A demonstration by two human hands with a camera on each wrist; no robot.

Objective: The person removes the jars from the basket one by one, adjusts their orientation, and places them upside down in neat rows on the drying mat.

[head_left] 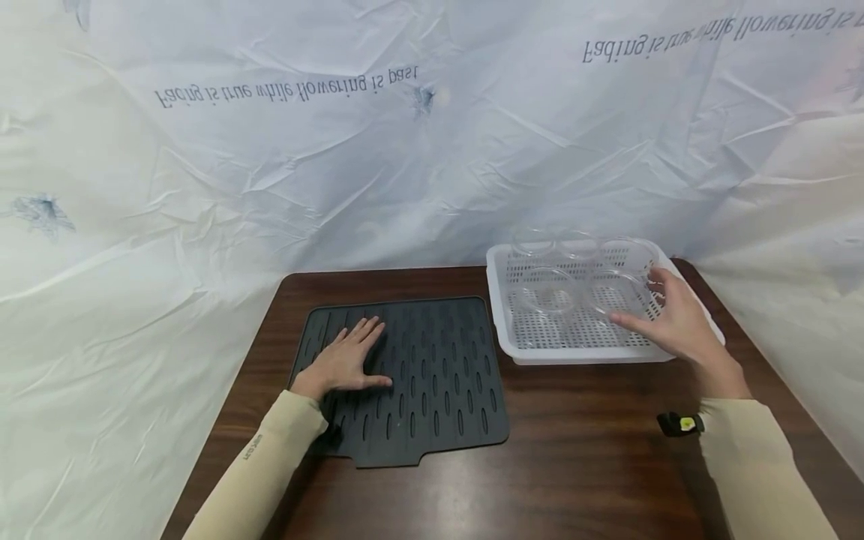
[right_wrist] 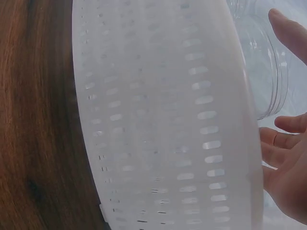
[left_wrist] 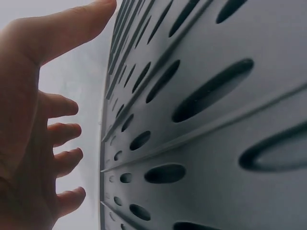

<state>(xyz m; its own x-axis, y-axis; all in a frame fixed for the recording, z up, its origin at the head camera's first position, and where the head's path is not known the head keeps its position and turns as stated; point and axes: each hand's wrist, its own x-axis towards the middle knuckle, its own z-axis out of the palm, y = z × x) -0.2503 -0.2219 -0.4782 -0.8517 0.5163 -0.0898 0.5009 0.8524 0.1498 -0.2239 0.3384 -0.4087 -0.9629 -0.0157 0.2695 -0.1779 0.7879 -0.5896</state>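
Observation:
My left hand (head_left: 344,361) is spread over a dark grey ribbed mat (head_left: 435,382) with slotted hollows. In the left wrist view, a gap shows between its fingers (left_wrist: 64,134) and the mat. My right hand (head_left: 682,319) is at the right side of a white perforated plastic basket (head_left: 587,355), thumb and fingers apart beside a clear round jar (head_left: 616,292). The right wrist view shows that jar (right_wrist: 268,72) rising past the basket's rim near the thumb; whether the hand touches it I cannot tell. Several more clear jars (head_left: 548,290) stand in the basket.
A dark brown wooden table (head_left: 540,465) carries the mat on the left and the basket at the back right. White printed sheeting (head_left: 432,172) hangs behind and at both sides. A dark strap with a yellow-green mark (head_left: 682,424) is at my right wrist.

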